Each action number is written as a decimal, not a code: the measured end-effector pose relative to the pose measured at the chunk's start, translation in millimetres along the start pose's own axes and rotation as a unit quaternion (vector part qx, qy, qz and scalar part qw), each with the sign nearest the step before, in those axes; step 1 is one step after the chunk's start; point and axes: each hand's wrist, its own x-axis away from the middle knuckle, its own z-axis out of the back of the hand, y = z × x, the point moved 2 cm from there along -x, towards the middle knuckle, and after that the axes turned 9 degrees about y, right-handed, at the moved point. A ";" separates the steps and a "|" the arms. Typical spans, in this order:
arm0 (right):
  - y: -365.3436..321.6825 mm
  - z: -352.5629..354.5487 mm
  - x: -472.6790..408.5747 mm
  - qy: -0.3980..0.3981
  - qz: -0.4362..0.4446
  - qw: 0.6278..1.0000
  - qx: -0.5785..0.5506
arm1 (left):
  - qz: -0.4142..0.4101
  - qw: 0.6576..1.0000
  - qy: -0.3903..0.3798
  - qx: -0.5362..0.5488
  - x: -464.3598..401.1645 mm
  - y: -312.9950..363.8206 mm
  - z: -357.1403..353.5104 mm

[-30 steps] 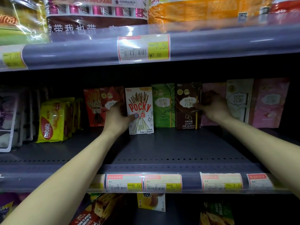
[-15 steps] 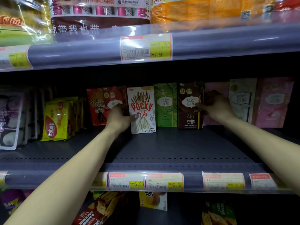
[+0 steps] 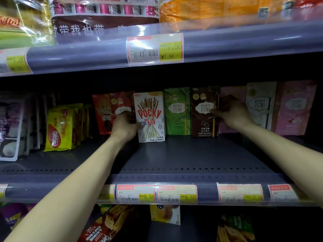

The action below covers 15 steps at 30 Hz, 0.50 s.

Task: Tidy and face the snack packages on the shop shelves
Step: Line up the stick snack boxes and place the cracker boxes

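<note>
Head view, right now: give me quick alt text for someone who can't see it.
A person reaches both hands deep into the middle shelf: the left hand grips the left edge of a white Pocky box, the right hand holds the right edge of a brown Pejoy box. A green Pejoy box stands between them, all set far back from the shelf's front edge.

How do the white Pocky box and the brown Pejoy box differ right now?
The white Pocky box shows pale sticks and red lettering; the brown Pejoy box has a cream label. The left hand grips the Pocky's left edge; the right hand holds the Pejoy's right edge. Both stand upright, facing out.
</note>
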 end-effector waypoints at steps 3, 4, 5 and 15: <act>-1.4 1.5 0.8 0.003 0.000 1.000 0.002 | 0.002 1.000 -0.002 0.001 -1.1 -0.5 -0.5; -1.7 1.6 1.1 0.003 -0.001 1.000 0.004 | 0.002 1.000 -0.001 0.001 -1.2 -0.6 -0.2; -2.0 1.6 1.4 0.002 -0.002 1.000 0.005 | 0.002 1.000 0.001 -0.001 -1.4 -1.0 0.1; -5.9 4.2 4.2 -0.008 -0.009 1.000 0.023 | -0.005 1.000 0.005 -0.003 2.7 0.6 2.7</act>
